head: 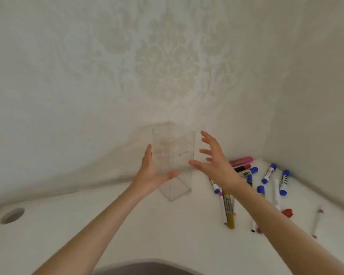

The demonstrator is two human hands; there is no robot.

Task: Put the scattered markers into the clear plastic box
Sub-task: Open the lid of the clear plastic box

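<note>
A tall clear plastic box (173, 155) stands upright on the white table (167, 231), near the wall. My left hand (150, 171) is at its left side with fingers spread and the thumb close to the box's front. My right hand (213, 159) hovers just right of the box, fingers apart, holding nothing. Several markers lie scattered to the right: a gold one (228, 209), blue-capped ones (268, 173) (284, 182), a pink one (241, 160), a red-and-black one (242, 168) and thin white pens (317, 223). My right forearm covers some of them.
Patterned wallpaper rises right behind the table, meeting in a corner behind the box. A round cable hole (12, 215) sits at the table's far left. The table's curved front edge (147, 262) runs close to me.
</note>
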